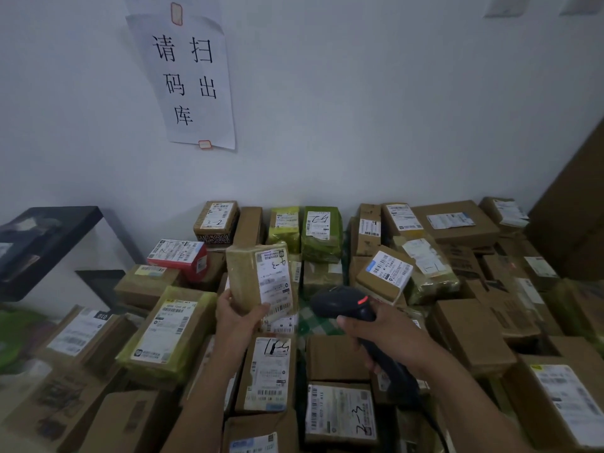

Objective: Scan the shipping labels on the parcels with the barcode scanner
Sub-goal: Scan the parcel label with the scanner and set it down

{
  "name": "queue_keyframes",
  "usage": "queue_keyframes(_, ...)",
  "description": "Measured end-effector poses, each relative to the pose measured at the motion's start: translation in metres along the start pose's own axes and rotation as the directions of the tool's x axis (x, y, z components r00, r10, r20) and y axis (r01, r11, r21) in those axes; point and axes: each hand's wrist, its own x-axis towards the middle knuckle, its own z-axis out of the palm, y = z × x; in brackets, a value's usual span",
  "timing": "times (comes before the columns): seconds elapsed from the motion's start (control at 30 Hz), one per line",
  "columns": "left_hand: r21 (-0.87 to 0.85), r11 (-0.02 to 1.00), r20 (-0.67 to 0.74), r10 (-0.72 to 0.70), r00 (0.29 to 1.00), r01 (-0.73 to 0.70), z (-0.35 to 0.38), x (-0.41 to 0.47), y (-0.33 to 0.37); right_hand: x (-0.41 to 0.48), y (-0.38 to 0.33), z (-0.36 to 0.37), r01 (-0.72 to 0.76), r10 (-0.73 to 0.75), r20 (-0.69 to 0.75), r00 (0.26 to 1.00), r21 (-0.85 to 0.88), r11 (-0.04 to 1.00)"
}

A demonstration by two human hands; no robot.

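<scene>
My left hand (236, 313) grips a small brown parcel (245, 274) by its lower end and holds it upright above the pile. Its white shipping label (274, 282) faces me and the scanner. My right hand (389, 335) grips the handle of a black barcode scanner (340, 302). A red light shows on the scanner's head, which points left toward the lower part of the label, a short gap away.
Several labelled cardboard and green-wrapped parcels (170, 335) cover the surface on all sides. A red box (178, 256) lies behind the held parcel. A black shelf (49, 233) stands at left. A paper notice (192, 83) hangs on the white wall.
</scene>
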Motion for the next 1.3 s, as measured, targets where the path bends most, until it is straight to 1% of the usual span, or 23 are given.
queue_keyframes(0.07,0.110,0.994,0.020,-0.019,1.000,0.017,0.010,0.005,0.000,0.006,0.003,-0.008,0.002,0.002,-0.070,0.998,0.063,0.998)
queue_keyframes(0.13,0.197,0.980,0.086,-0.023,0.996,0.005,0.025,0.008,0.001,0.013,0.006,-0.019,-0.005,0.030,-0.167,0.985,0.151,0.989)
queue_keyframes(0.2,0.285,0.957,0.162,0.004,0.987,-0.050,0.043,0.010,-0.001,0.021,0.011,-0.031,0.007,0.054,-0.271,0.961,0.219,0.976)
queue_keyframes(0.23,0.367,0.925,0.175,0.031,0.984,-0.095,0.053,0.012,-0.003,0.026,0.014,-0.037,0.013,0.067,-0.316,0.946,0.245,0.969)
queue_keyframes(0.3,0.549,0.812,0.188,0.108,0.976,-0.196,0.070,0.018,-0.007,0.035,0.020,-0.049,0.021,0.094,-0.386,0.918,0.284,0.959)
queue_keyframes(0.33,0.610,0.755,0.208,0.140,0.968,-0.240,0.078,0.022,-0.009,0.040,0.022,-0.054,0.026,0.100,-0.409,0.907,0.291,0.956)
queue_keyframes(0.43,0.730,0.595,0.276,0.196,0.941,-0.337,0.098,0.031,-0.017,0.051,0.031,-0.063,0.030,0.108,-0.433,0.895,0.298,0.954)
queue_keyframes(0.5,0.815,0.444,0.305,0.218,0.927,-0.373,0.108,0.037,-0.023,0.057,0.037,-0.066,0.048,0.093,-0.433,0.897,0.304,0.952)
queue_keyframes(0.57,0.860,0.313,0.344,0.226,0.911,-0.403,0.117,0.040,-0.030,0.063,0.043,-0.067,0.053,0.083,-0.431,0.899,0.296,0.954)
queue_keyframes(0.67,0.881,0.175,0.389,0.261,0.883,-0.440,0.128,0.043,-0.043,0.071,0.051,-0.069,0.052,0.075,-0.423,0.903,0.280,0.959)
queue_keyframes(0.7,0.885,0.143,0.394,0.279,0.876,-0.443,0.131,0.043,-0.047,0.073,0.054,-0.070,0.052,0.072,-0.420,0.905,0.277,0.960)
queue_keyframes(0.77,0.883,0.136,0.397,0.294,0.869,-0.449,0.137,0.045,-0.049,0.078,0.057,-0.070,0.043,0.071,-0.414,0.908,0.260,0.965)
queue_keyframes(0.83,0.881,0.170,0.391,0.264,0.881,-0.442,0.142,0.048,-0.048,0.082,0.060,-0.071,0.026,0.079,-0.406,0.911,0.247,0.969)
queue_keyframes(0.9,0.891,0.235,0.354,0.181,0.918,-0.390,0.145,0.054,-0.047,0.086,0.063,-0.071,0.022,0.082,-0.399,0.913,0.249,0.968)
queue_keyframes(0.97,0.897,0.319,0.302,0.060,0.951,-0.305,0.146,0.059,-0.048,0.089,0.066,-0.070,0.031,0.077,-0.395,0.915,0.259,0.965)
queue_keyframes(1.03,0.901,0.357,0.280,-0.041,0.959,-0.248,0.145,0.063,-0.050,0.090,0.068,-0.068,0.030,0.075,-0.394,0.916,0.254,0.967)
queue_keyframes(1.17,0.920,0.344,0.241,-0.118,0.963,-0.188,0.141,0.066,-0.045,0.093,0.070,-0.068,0.041,0.063,-0.380,0.923,0.259,0.965)
queue_keyframes(1.27,0.945,0.282,0.202,-0.099,0.974,-0.167,0.141,0.065,-0.042,0.095,0.070,-0.068,0.049,0.057,-0.377,0.924,0.264,0.963)
queue_keyframes(1.3,0.947,0.281,0.191,-0.094,0.977,-0.158,0.141,0.064,-0.042,0.096,0.069,-0.068,0.047,0.058,-0.379,0.924,0.262,0.964)
